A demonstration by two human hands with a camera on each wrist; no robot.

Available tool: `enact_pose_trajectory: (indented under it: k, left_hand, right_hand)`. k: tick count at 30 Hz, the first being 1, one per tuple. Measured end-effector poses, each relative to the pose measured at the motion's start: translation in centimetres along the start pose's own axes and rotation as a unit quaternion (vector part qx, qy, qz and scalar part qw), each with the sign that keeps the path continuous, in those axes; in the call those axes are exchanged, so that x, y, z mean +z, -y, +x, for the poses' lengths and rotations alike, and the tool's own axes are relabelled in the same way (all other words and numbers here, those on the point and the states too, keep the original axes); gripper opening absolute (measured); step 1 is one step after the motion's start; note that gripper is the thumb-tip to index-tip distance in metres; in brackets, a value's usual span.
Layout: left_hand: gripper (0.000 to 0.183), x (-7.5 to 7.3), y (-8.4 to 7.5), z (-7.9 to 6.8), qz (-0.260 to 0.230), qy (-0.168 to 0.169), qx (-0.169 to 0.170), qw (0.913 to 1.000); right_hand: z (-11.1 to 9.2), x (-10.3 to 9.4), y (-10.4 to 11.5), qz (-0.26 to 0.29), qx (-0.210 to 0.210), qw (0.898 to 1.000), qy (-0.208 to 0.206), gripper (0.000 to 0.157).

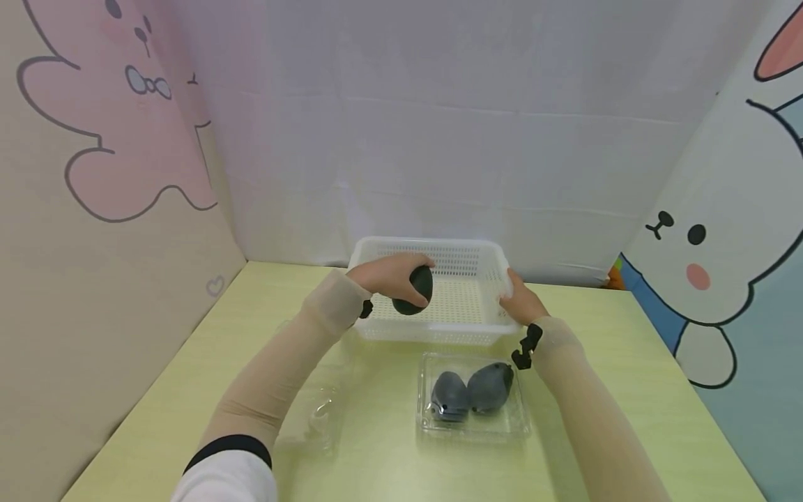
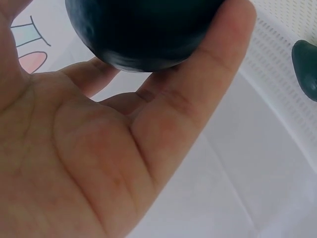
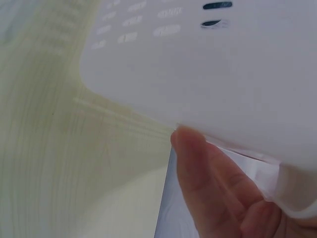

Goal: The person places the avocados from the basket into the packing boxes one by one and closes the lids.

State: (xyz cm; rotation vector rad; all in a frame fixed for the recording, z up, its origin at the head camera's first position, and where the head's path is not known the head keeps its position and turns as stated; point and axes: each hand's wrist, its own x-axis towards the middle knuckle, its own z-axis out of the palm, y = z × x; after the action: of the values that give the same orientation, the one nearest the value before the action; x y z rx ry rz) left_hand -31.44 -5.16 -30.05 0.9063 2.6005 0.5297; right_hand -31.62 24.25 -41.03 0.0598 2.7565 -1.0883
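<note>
Near the frame's centre, a dark oval object (image 1: 422, 284) is grasped by the left grip (image 1: 392, 277) over the white basket (image 1: 433, 335), which is held at its right side by the right grip (image 1: 524, 301). Gentle lowering is advised, basket steadied; clearance beneath is hard to judge.

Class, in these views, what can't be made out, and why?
Left wrist: part of the held dark item, cut by the upper edge.
Left wrist: part of another dark item, cut by the right edge.
Head: inside the basket, the area behind the left grip.
Right wrist: most of the interior, behind the basket's side.
Head: part of the clear plastic, behind the left sleeve.
</note>
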Motion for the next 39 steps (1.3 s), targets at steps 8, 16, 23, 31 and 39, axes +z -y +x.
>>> enact_pose_trajectory:
  k: [8,16,23,31,39]
  left_hand:
    - [0.071,0.4,0.4,-0.9,0.004,-0.011,0.014,0.9998]
    - [0.072,0.3,0.3,-1.8,0.010,-0.011,0.007,0.9999]
    - [0.074,0.3,0.0,-2.8,0.015,-0.015,0.004,0.9998]
    - [0.074,0.6,-0.2,-3.6,0.002,-0.015,0.009,0.9998]
    - [0.074,0.8,0.4,-5.2,0.001,-0.028,-0.009,0.9996]
  right_hand:
    - [0.3,0.2,-0.1,-0.012,0.005,1.000,-0.002,0.074]
    - [0.5,0.2,-0.5,-0.006,0.002,1.000,0.004,0.075]
    - [0.6,0.2,-0.7,-0.006,-0.002,1.000,0.007,0.076]
    - [0.3,0.1,-0.2,-0.013,-0.002,1.000,0.003,0.074]
    - [0.4,0.3,-0.3,-0.013,-0.003,1.000,0.006,0.075]
